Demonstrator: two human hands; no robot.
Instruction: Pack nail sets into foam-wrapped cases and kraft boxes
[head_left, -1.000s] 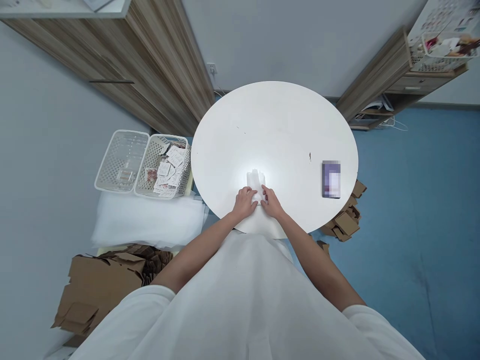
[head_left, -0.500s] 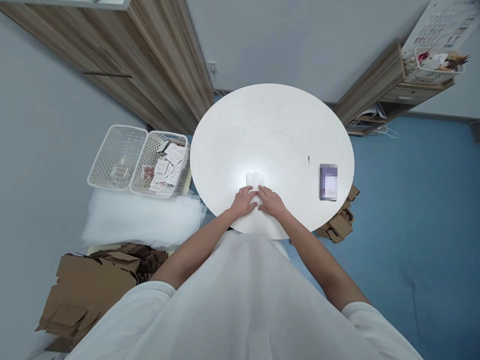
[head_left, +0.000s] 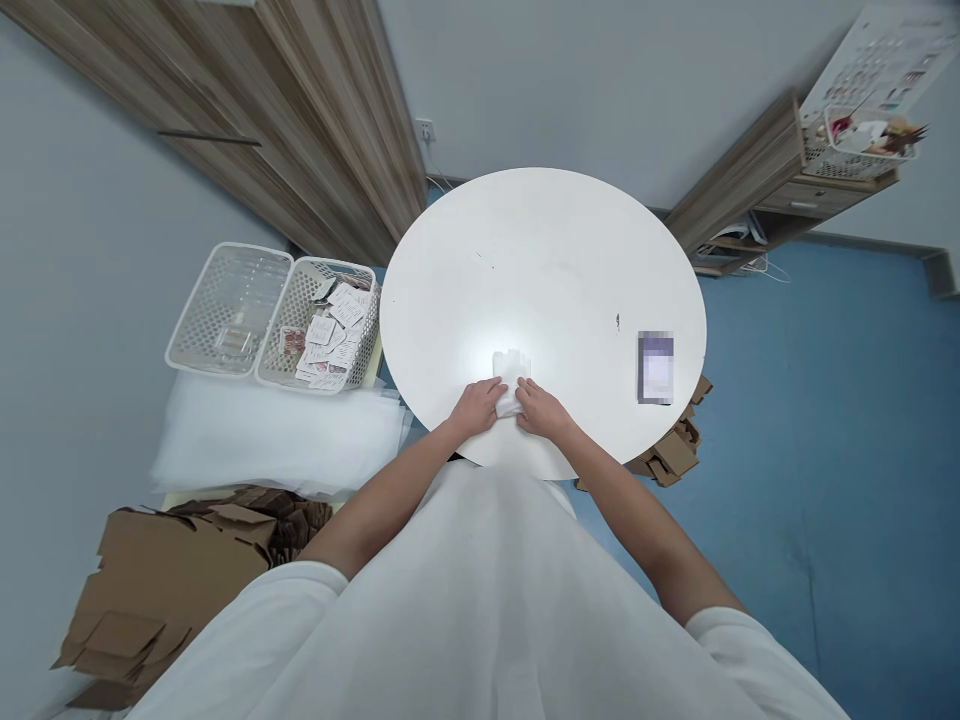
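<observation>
A small white packet (head_left: 511,368), seemingly a folded or wrapped translucent sheet, lies near the front edge of the round white table (head_left: 547,240). Its bright surface hides what, if anything, is inside. My left hand (head_left: 477,406) is closed on the packet's left edge, thumb and fingers drawn together. At the opposite edge, my right hand (head_left: 541,408) pinches the packet with bent fingers. Between the hands the middle and far end of the packet show.
A pixelated purple-and-white item (head_left: 655,368) lies on the table's right. To the left stand a basket of printed sachets (head_left: 330,335) and a basket with clear plastic items (head_left: 229,300), beside translucent sheets (head_left: 277,430) and flattened cardboard (head_left: 172,580). More cardboard (head_left: 675,450) sits below right.
My hands have moved apart from the middle of the packet to its two side edges, uncovering its centre. The view has shifted slightly.
</observation>
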